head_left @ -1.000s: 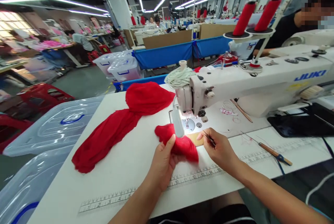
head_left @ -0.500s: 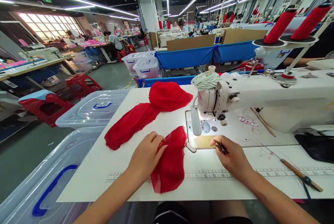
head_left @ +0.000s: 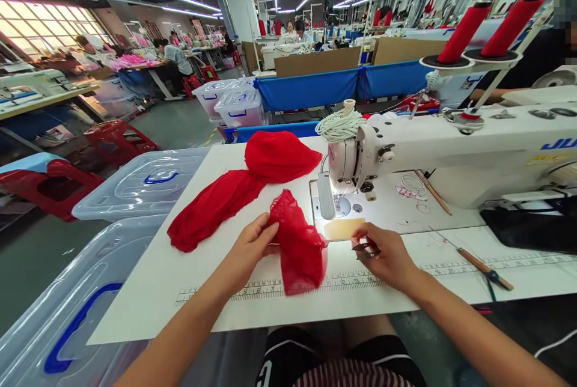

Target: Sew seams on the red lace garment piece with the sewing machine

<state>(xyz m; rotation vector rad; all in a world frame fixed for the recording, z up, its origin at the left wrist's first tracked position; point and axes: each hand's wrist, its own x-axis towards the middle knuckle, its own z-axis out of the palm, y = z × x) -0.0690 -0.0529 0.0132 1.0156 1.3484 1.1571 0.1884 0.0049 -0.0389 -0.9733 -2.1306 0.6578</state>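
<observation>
My left hand [head_left: 256,241] pinches the left edge of a small piece of sheer red fabric [head_left: 300,249], which hangs in folds over the table's printed ruler. Dark thread snips [head_left: 366,249] are held in my right hand [head_left: 384,253], closed around them. The fingertips of that hand meet the right end of a yellowish flat piece [head_left: 343,229] at the front of the sewing machine bed; whether they grip it I cannot tell. A larger bunched red fabric [head_left: 216,207] lies farther left, twisted into two lobes. The sewing machine's needle area [head_left: 345,204] is lit.
A wooden-handled tool [head_left: 484,268] lies at the right, and a brown stick [head_left: 433,191] rests behind the bed. Clear plastic bins [head_left: 148,179] stand against the table's left side. Red thread cones [head_left: 464,32] rise above the machine. Other people work in the background.
The small red fabric has been lifted and turned, its frilled edge now uppermost. My right hand has tilted the snips, and the yellowish piece sits at a slight angle. The view has shifted right.
</observation>
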